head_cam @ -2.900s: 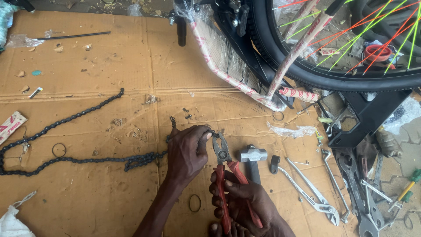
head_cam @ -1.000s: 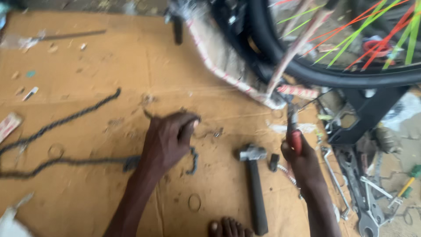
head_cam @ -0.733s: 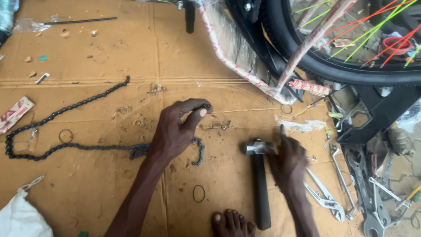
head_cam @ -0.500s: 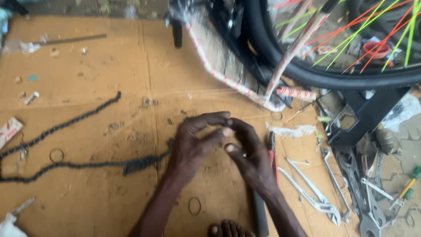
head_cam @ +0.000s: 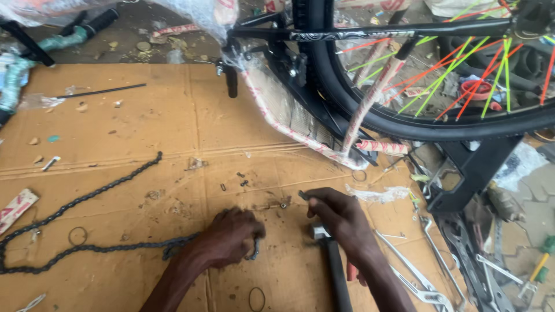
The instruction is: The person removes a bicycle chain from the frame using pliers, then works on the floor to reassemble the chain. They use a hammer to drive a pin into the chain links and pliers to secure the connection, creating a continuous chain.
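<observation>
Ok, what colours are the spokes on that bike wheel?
The spokes are bright orange-red and lime green, set in a black tyre; the head view shows them.

Left hand (head_cam: 228, 242) fisted, right hand (head_cam: 341, 222) pinching.

A flat red-and-white printed strip of packaging (head_cam: 16, 207) lay on the cardboard far out beyond the left hand's fingers (head_cam: 248, 222), while red-and-white printed wrap under clear plastic (head_cam: 289, 118) sheathed the bicycle frame tubes just beyond the right hand's fingertips (head_cam: 315, 202).
</observation>
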{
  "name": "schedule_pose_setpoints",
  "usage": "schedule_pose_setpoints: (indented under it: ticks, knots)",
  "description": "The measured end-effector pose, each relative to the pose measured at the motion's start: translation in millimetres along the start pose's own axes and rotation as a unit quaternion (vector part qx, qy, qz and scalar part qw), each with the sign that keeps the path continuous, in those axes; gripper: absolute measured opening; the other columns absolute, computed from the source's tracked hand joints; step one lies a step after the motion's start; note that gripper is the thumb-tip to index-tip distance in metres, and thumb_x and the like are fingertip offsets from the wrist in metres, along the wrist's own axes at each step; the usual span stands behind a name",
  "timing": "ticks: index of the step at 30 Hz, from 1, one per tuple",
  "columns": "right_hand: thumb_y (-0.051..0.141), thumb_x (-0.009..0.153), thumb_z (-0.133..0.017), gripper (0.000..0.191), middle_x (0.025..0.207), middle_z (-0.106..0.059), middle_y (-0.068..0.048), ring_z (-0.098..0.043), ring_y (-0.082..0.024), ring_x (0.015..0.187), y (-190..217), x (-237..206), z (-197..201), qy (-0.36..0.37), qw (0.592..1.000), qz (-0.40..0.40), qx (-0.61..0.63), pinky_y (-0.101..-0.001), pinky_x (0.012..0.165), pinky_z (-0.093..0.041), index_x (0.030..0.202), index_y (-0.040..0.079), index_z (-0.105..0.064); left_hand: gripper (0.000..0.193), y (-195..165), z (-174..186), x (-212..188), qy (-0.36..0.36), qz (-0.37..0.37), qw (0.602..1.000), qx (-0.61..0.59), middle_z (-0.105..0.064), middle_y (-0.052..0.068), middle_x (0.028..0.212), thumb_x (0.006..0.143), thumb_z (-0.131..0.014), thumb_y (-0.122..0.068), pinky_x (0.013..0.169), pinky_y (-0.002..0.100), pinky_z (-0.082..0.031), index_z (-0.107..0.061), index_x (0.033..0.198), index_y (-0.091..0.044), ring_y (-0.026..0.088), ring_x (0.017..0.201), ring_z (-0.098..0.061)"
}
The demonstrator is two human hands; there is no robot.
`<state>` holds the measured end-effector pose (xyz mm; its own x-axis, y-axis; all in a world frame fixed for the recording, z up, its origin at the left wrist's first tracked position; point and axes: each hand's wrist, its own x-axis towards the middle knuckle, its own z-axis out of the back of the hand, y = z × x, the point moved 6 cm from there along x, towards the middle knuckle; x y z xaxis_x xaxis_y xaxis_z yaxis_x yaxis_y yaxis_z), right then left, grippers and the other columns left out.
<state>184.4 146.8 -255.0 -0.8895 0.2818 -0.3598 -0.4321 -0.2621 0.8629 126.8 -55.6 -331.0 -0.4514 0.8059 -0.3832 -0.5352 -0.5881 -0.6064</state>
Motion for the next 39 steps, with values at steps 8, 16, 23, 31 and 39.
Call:
schedule_pose_setpoints:
  ticks: [8, 16, 23, 31, 39]
  knots:
    - [0.019, 0.09, -0.065, 0.03, 0.089, -0.069, -0.001, -0.046, -0.012, 0.07, -2.7, 1.4, 8.1, 0.034, 0.992, -0.005, 0.123, -0.0277, 0.063, -0.038, 0.116, 0.007, -0.075, 0.012, -2.2, -21.2, 1.1, -0.059, -0.052, 0.997, 0.028, -0.053, 0.005, 0.122, 0.078, -0.073, -0.008, 0.108, 0.051, -0.025, -0.071, 0.088, -0.013, 0.026, 0.126, -0.042]
    - [0.019, 0.091, -0.072, 0.022, 0.087, -0.07, -0.001, -0.062, -0.011, 0.081, -3.4, 9.5, 16.8, 0.015, 0.993, 0.063, 0.1, -0.028, 0.071, -0.05, 0.105, 0.002, -0.073, 0.009, -12.1, 5.7, 2.8, -0.199, -0.009, 0.973, -0.12, -0.061, 0.011, 0.095, 0.097, -0.06, -0.016, 0.096, 0.046, -0.042, -0.06, 0.096, -0.008, 0.027, 0.098, -0.058]
    - [0.017, 0.085, -0.076, 0.028, 0.095, -0.069, -0.002, -0.063, -0.011, 0.087, 9.6, -0.4, 5.4, 0.059, 0.994, 0.085, 0.038, -0.0321, 0.077, -0.056, 0.106, 0.001, -0.067, 0.014, -41.6, 53.1, -13.0, -0.373, -0.113, 0.902, -0.188, -0.07, 0.013, 0.097, 0.095, -0.063, -0.015, 0.096, 0.046, -0.044, -0.061, 0.103, -0.003, 0.032, 0.101, -0.063]
    - [0.029, 0.096, -0.064, 0.026, 0.079, -0.073, -0.007, -0.066, -0.013, 0.072, 27.8, -18.0, -3.0, 0.039, 0.993, 0.005, -0.115, -0.0327, 0.062, -0.056, 0.113, 0.011, -0.073, 0.02, -39.1, 45.1, -5.5, -0.315, -0.062, 0.873, -0.367, -0.076, 0.006, 0.101, 0.093, -0.07, -0.015, 0.09, 0.035, -0.055, -0.07, 0.111, -0.007, 0.018, 0.098, -0.072]
    - [0.035, 0.105, -0.049, 0.031, 0.073, -0.063, -0.003, -0.057, -0.018, 0.052, 28.4, -15.4, -10.1, 0.089, 0.982, 0.048, -0.16, -0.0378, 0.036, -0.051, 0.111, 0.012, -0.07, 0.02, -48.5, 52.3, -11.2, -0.33, -0.071, 0.89, -0.306, -0.077, 0.005, 0.098, 0.09, -0.072, -0.018, 0.083, 0.035, -0.055, -0.078, 0.106, -0.008, 0.019, 0.09, -0.073]
